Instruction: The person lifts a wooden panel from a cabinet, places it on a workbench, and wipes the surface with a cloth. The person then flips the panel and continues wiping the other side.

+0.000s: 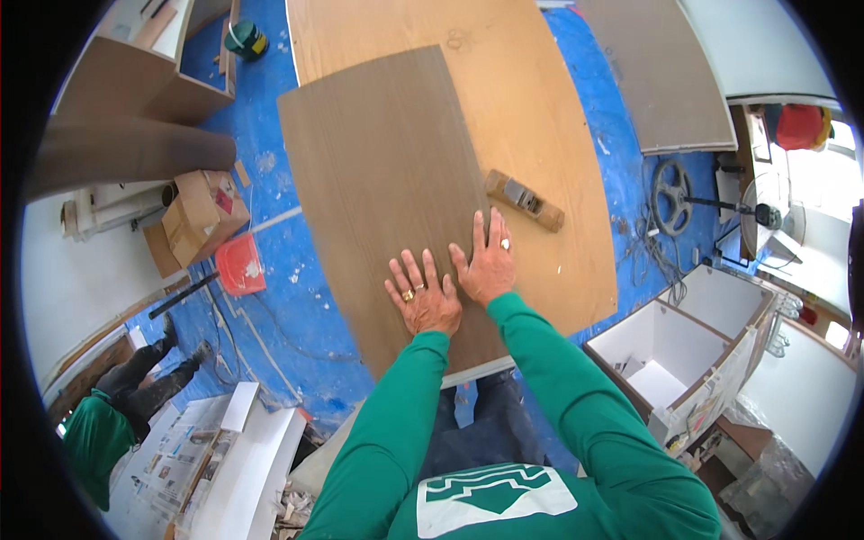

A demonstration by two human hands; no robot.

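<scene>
Flat on a brown wood-grain panel (pixel 378 155) rests my left hand (pixel 428 297), its fingers spread. My right hand (pixel 487 266) lies near the panel's right edge, fingers apart, with the fingertips by that edge. Neither hand holds anything. The panel lies on a larger light plywood sheet (pixel 540 135) and overhangs its left side. Just beyond my right fingertips, a wooden hand plane (pixel 525 200) sits at an angle on the plywood.
Blue sheeting (pixel 297 270) covers the floor. At left are a cardboard box (pixel 206 212), a red dustpan (pixel 239 265), a green bucket (pixel 246 42) and another person (pixel 128 412). At right stand a fan (pixel 766 214), loose cables (pixel 655 253) and an open white-lined cabinet (pixel 665 344).
</scene>
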